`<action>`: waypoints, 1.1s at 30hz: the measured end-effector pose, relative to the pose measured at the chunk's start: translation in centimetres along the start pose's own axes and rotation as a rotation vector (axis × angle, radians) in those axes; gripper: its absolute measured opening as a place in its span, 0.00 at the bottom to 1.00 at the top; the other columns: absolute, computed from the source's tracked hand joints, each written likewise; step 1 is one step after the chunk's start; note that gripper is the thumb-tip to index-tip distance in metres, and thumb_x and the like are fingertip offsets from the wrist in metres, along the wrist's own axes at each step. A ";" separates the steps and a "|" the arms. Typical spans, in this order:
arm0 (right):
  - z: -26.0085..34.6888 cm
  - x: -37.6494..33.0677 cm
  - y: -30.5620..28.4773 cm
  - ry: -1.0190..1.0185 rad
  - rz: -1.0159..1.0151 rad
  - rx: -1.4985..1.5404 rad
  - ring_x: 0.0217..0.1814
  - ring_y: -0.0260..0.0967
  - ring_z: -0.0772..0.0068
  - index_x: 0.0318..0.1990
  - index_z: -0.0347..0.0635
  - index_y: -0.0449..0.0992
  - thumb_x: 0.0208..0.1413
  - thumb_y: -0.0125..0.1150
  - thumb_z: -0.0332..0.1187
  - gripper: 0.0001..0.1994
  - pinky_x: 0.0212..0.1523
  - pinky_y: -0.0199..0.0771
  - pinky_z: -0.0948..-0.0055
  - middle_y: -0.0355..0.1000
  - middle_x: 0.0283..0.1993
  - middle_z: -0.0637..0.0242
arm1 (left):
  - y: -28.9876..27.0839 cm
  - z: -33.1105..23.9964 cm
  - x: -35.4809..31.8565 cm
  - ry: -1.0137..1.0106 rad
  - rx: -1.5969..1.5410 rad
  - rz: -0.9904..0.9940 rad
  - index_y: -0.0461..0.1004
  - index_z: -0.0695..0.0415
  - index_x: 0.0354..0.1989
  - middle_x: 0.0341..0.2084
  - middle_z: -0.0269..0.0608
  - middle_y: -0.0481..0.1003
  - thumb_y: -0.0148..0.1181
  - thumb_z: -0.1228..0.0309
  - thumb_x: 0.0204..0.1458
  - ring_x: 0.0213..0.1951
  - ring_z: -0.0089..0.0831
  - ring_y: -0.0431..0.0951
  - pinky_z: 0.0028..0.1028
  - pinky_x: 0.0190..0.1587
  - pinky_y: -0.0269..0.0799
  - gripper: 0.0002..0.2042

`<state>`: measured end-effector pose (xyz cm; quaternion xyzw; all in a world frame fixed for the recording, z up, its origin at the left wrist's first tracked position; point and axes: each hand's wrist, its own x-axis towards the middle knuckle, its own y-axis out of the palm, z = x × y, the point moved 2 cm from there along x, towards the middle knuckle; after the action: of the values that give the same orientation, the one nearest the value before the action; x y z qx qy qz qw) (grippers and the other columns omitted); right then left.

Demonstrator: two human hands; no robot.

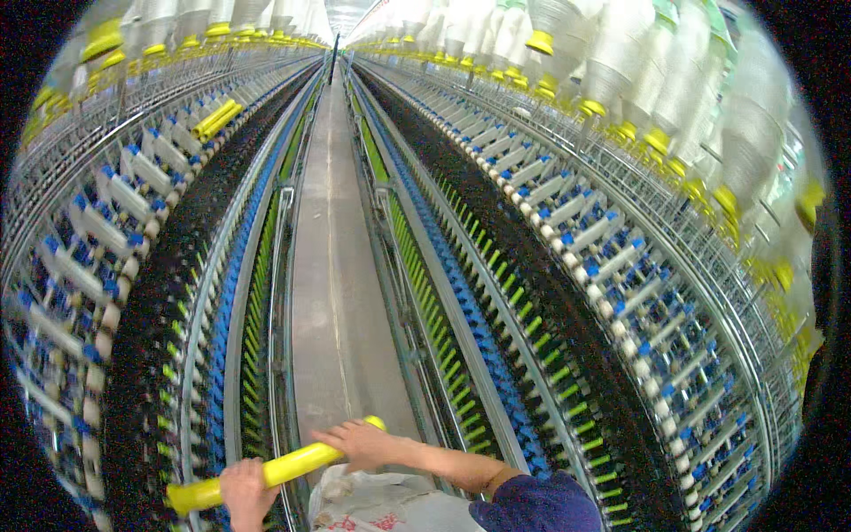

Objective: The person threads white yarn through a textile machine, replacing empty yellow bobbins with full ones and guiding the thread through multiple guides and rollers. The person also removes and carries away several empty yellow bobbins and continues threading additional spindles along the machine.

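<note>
Two long spinning-machine frames (567, 266), L & R, run away toward the top of view, w/ rows of blue-and-grey roller arms, green pegs lower down, white yarn packages on yellow cores (620, 62) hung overhead. Grey concrete aisle floor (332, 266) between them, narrow, straight ahead.

White printed fabric sack (381, 505) at bottom centre, just below the hands, partly under the R forearm w/ dark blue sleeve (536, 505).

Long yellow plastic tube (275, 470) held low in view, across the aisle mouth. Long axis near horizontal, tilted: L end lower, pointing down-left toward the L frame; R end higher, pointing up-right, tip showing just past the R hand.

L hand (246, 492) closed round the tube near its L end, fingers wrapped. R hand (363, 443) laid over the tube near its R end, fingers loosely curled on top; full wrap can't tell.
</note>
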<state>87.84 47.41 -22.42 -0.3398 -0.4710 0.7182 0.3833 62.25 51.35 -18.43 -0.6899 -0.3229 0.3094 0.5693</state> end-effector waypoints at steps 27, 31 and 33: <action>-59.6 11.6 -19.2 1.213 -1.000 0.464 0.32 0.73 0.62 0.37 0.37 0.71 0.34 0.74 0.39 0.24 0.34 0.72 0.68 0.74 0.29 0.57 | -22.8 26.4 99.8 -0.471 0.572 -0.899 0.63 0.63 0.53 0.58 0.58 0.59 0.58 0.66 0.43 0.62 0.51 0.56 0.48 0.60 0.53 0.27; -67.3 14.9 -27.2 1.157 -1.093 0.091 0.30 0.72 0.67 0.50 0.38 0.69 0.36 0.74 0.43 0.32 0.33 0.72 0.67 0.74 0.31 0.59 | -24.8 31.6 106.7 -0.443 0.547 -0.953 0.56 0.57 0.62 0.60 0.52 0.57 0.56 0.61 0.51 0.61 0.51 0.56 0.53 0.61 0.48 0.30; -71.8 12.4 -32.5 1.360 -0.896 -0.285 0.33 0.72 0.54 0.49 0.45 0.70 0.39 0.70 0.47 0.29 0.32 0.72 0.60 0.74 0.35 0.58 | -23.3 29.7 110.2 -0.222 0.453 -0.941 0.58 0.58 0.60 0.60 0.51 0.58 0.55 0.62 0.52 0.61 0.50 0.57 0.50 0.60 0.50 0.27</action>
<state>150.37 96.63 -16.89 -0.5255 -0.3136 0.0680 0.7879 102.60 159.98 -6.74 -0.2933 -0.5806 0.1538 0.7438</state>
